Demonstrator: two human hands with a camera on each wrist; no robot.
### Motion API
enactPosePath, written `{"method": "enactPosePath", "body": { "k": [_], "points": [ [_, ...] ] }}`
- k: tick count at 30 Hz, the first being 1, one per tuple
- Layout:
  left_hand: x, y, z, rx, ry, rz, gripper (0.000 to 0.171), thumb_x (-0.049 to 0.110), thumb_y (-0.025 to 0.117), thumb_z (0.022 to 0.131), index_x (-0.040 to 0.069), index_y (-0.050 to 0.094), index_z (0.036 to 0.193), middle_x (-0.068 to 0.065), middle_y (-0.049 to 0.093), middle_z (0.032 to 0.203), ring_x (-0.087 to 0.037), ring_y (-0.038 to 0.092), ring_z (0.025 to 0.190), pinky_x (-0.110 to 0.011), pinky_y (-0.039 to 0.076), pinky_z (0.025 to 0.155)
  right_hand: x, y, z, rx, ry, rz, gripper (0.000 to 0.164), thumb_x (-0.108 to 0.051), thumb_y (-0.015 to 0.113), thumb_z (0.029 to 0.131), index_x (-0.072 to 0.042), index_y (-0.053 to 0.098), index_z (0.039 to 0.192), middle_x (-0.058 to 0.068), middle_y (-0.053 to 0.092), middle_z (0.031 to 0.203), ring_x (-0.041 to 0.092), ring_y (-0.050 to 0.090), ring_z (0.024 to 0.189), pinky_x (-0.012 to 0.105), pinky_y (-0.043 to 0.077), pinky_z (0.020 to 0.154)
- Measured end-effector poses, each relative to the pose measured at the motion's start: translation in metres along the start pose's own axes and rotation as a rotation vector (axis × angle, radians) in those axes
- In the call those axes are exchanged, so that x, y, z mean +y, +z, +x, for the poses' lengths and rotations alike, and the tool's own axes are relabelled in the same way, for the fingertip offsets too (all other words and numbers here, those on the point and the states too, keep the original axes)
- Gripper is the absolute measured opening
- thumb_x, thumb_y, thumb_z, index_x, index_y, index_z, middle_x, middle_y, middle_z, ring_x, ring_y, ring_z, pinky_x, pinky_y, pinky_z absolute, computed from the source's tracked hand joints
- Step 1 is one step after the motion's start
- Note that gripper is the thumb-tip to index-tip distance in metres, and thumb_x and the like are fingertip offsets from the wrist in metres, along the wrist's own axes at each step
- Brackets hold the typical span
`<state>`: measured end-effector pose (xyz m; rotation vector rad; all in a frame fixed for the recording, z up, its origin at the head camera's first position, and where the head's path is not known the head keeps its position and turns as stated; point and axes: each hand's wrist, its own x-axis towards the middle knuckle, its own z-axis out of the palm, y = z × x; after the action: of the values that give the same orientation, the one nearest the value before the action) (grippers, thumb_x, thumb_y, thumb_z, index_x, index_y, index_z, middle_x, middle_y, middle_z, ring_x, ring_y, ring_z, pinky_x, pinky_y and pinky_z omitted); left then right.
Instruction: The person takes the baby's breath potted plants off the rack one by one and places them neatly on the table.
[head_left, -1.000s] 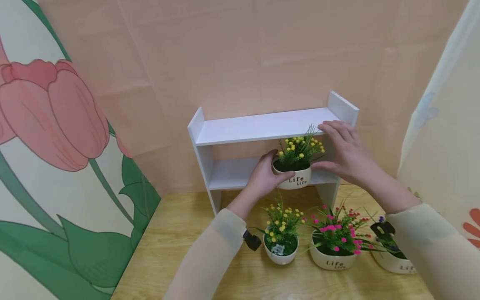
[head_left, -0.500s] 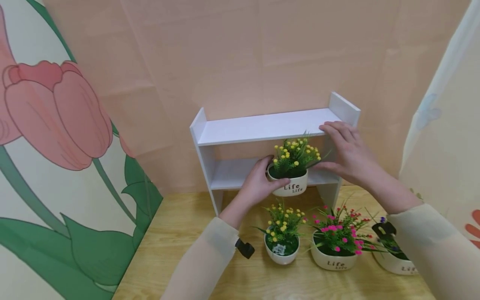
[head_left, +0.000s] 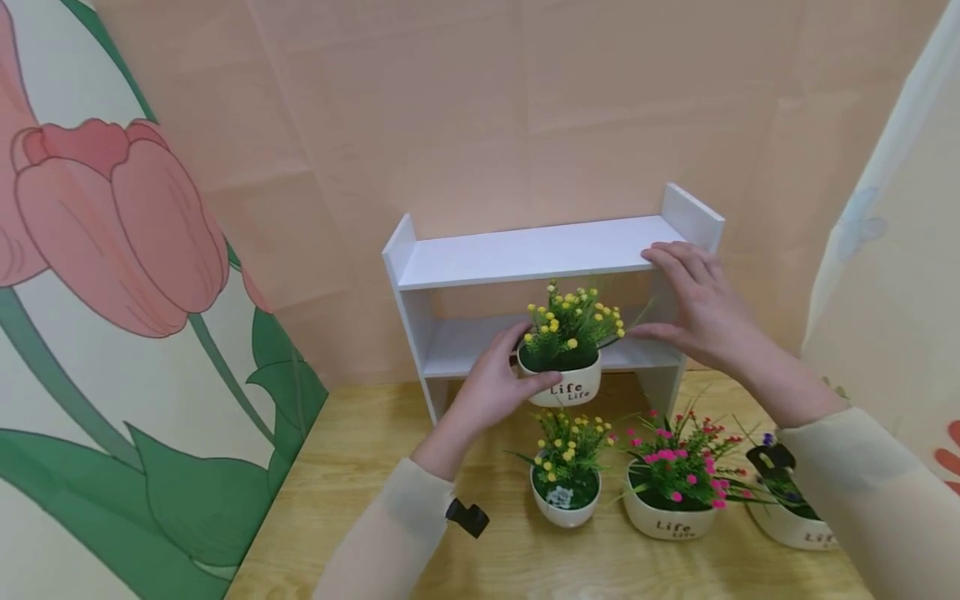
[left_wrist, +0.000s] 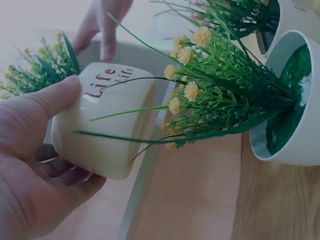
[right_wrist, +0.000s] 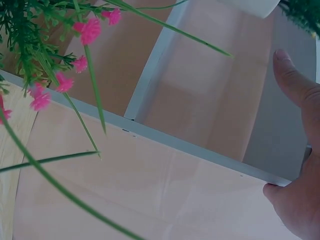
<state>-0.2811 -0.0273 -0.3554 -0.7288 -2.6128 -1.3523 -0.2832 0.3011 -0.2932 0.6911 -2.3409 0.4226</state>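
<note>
My left hand (head_left: 491, 379) grips an oval white flowerpot (head_left: 577, 387) marked "Life", thumb across its front. Artificial yellow flowers (head_left: 573, 321) with green leaves fill it. In the left wrist view the fingers curl beneath the pot's wall (left_wrist: 107, 125). The pot is held up in front of the middle level of a white shelf unit (head_left: 525, 250). At that unit's upper right, my right hand (head_left: 705, 304) rests its fingers on the top board. Its thumb (right_wrist: 290, 75) points out straight below the board, apart from the pot. The right fingertips are hidden in the right wrist view.
On the wooden table (head_left: 360, 467) in front of the shelf stand a round pot of yellow flowers (head_left: 566, 504), an oval pot of pink flowers (head_left: 671, 517) and another oval pot (head_left: 795, 529) partly behind the right sleeve. A peach cloth (head_left: 465, 108) hangs behind.
My left hand has brought the yellow-flowered pot left, down and toward me, out from the shelf's middle level. The right hand stays at the top board.
</note>
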Motion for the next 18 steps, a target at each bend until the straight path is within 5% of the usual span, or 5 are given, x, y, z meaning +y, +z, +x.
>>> {"method": "enactPosePath", "body": {
  "k": [7, 18],
  "points": [
    [-0.005, -0.017, -0.019, 0.030, 0.005, -0.052, 0.094, 0.045, 0.091, 0.094, 0.017, 0.042, 0.169, -0.006, 0.050, 0.165, -0.028, 0.054, 0.147, -0.047, 0.050, 0.119, 0.002, 0.000, 0.001, 0.004, 0.003, 0.003, 0.118, -0.023, 0.108, 0.067, 0.000, 0.042, 0.162, 0.029, 0.040, 0.163, 0.053, 0.031, 0.150, 0.069, 0.027, 0.126],
    [-0.013, -0.045, -0.047, 0.131, 0.047, -0.007, 0.093, 0.044, 0.093, 0.091, 0.016, 0.047, 0.167, -0.006, 0.058, 0.153, -0.027, 0.059, 0.136, -0.048, 0.054, 0.112, 0.005, -0.004, 0.000, -0.006, 0.029, 0.007, 0.116, -0.024, 0.107, 0.069, -0.002, 0.042, 0.163, 0.028, 0.039, 0.165, 0.053, 0.029, 0.152, 0.067, 0.024, 0.128]
  ]
}}
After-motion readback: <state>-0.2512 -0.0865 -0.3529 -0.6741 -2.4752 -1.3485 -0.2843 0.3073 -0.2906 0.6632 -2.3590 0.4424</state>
